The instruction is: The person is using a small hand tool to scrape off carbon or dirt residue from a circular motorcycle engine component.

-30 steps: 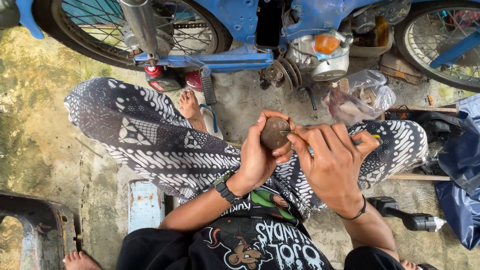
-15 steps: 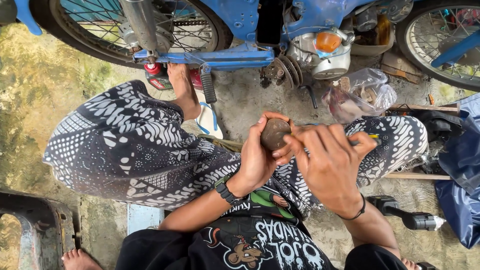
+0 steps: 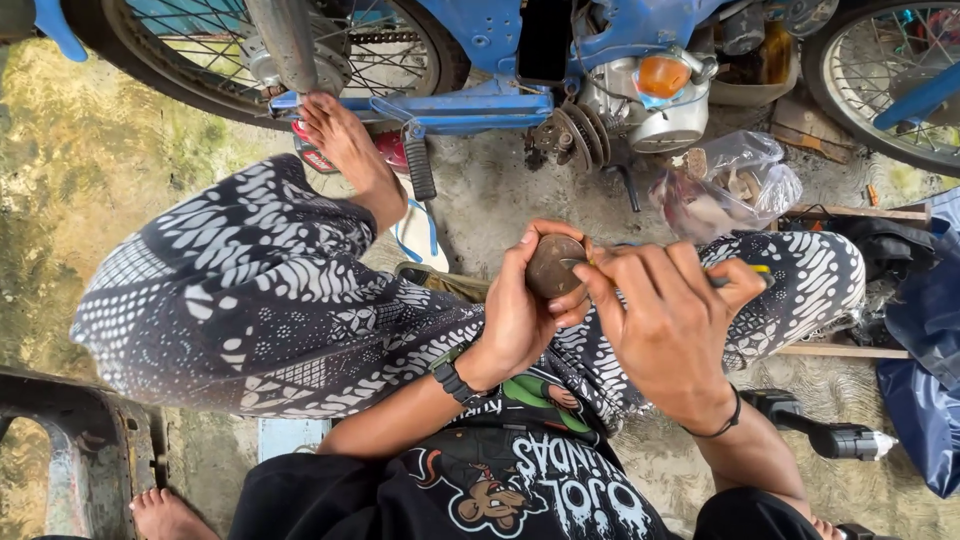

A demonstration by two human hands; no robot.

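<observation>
My left hand (image 3: 520,310) grips a small round brown metal part (image 3: 553,266) at chest height over my lap. My right hand (image 3: 665,320) is closed on a thin tool with a yellow handle (image 3: 755,270), whose tip rests against the round part. A black watch sits on my left wrist and a thin black band on my right wrist. My legs in black and white patterned trousers (image 3: 250,300) spread below the hands, and my left foot (image 3: 345,150) rests against the motorcycle frame.
A blue motorcycle (image 3: 520,60) stands on concrete ahead, with spoked wheels and its engine (image 3: 640,100). A clear plastic bag of parts (image 3: 725,185) lies at the right. A black power tool (image 3: 830,435), a dark bag, wooden strips and a sandal (image 3: 425,235) lie around.
My left leg has swung upward, and the foot has moved from the ground to the motorcycle frame. Both hands stay on the round part and the tool.
</observation>
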